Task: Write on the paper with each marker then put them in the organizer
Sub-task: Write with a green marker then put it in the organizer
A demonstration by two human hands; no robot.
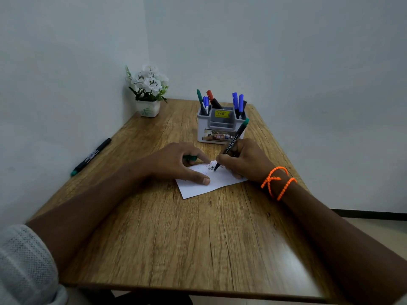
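A small white paper [218, 180] lies mid-table with several squiggles on it. My right hand [244, 160] grips an uncapped green marker [234, 140], its tip touching the paper beside a dark zigzag. My left hand [178, 161] presses the paper down with thumb and fingers and holds the green cap [191, 158] under its fingers. The grey organizer [220, 126] stands just beyond, with several blue, green and red markers upright in its side pockets. Another black marker with a green cap [91, 156] lies at the table's left edge.
A white pot of white flowers [148, 93] stands in the back left corner against the wall. The wooden table [176, 238] stretches bare towards me. Walls close in on the left and behind the table. The right edge drops to the floor.
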